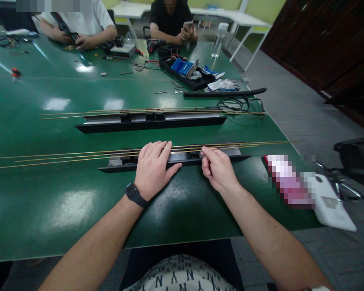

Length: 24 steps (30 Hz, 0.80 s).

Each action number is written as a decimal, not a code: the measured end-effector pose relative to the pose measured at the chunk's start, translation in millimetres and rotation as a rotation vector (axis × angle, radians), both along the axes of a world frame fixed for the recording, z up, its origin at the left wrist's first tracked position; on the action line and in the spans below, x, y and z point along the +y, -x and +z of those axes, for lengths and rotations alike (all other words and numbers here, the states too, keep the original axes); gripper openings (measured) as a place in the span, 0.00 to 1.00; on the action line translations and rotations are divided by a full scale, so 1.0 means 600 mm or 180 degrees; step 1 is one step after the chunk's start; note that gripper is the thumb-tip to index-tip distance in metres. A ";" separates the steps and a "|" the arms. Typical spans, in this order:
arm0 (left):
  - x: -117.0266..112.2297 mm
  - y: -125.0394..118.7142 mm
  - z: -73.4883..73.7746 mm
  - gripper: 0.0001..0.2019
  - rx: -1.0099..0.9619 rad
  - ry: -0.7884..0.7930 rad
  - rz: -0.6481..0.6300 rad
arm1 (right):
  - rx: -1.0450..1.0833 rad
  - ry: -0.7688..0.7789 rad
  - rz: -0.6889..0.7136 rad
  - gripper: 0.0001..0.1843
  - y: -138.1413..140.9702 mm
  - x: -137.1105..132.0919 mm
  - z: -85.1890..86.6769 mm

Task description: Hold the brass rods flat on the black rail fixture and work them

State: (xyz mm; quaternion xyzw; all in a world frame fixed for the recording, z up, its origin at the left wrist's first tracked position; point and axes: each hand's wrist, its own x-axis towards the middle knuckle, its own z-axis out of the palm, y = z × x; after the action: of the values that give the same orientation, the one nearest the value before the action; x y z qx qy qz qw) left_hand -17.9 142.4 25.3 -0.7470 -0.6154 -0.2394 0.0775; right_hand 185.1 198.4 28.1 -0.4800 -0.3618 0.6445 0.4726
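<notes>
A long black rail [118, 165] with thin brass rods [63, 156] laid along it lies across the green table [48, 210] in front of me. My left hand [153, 167], with a dark watch on the wrist, rests flat on the rail, fingers stretched out over the rods. My right hand [216, 167] is just to its right, fingers curled in a pinch on the rods at the rail's top edge. A second black rail [151, 120] with its own brass rods [79, 114] lies farther back.
Two other people sit at the far side with tools, a black tray [188, 79] of blue parts and white gloves [223, 85]. A water bottle [220, 38], a coiled cable [239, 103] and a white device [330, 202] stand at the right edge.
</notes>
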 end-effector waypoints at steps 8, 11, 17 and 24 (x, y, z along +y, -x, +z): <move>0.000 0.000 -0.001 0.30 -0.0034 -0.0010 -0.0006 | -0.0172 -0.0071 0.0094 0.18 -0.001 0.001 -0.003; 0.000 -0.001 -0.001 0.31 -0.0027 -0.0011 -0.0002 | -0.0216 -0.0047 0.0126 0.18 -0.002 0.000 -0.003; 0.000 -0.001 -0.001 0.30 -0.0022 -0.0003 0.0005 | -0.0089 -0.0013 0.0089 0.17 -0.001 0.000 0.001; 0.000 -0.001 0.000 0.30 -0.0055 0.0010 0.0014 | 0.0001 0.0024 0.0036 0.16 0.002 -0.002 0.005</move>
State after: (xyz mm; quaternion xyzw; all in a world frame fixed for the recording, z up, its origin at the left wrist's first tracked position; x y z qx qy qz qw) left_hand -17.2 142.3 25.3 -0.7437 -0.6181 -0.2447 0.0714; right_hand 184.1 197.1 31.1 -0.4796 -0.3619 0.6486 0.4672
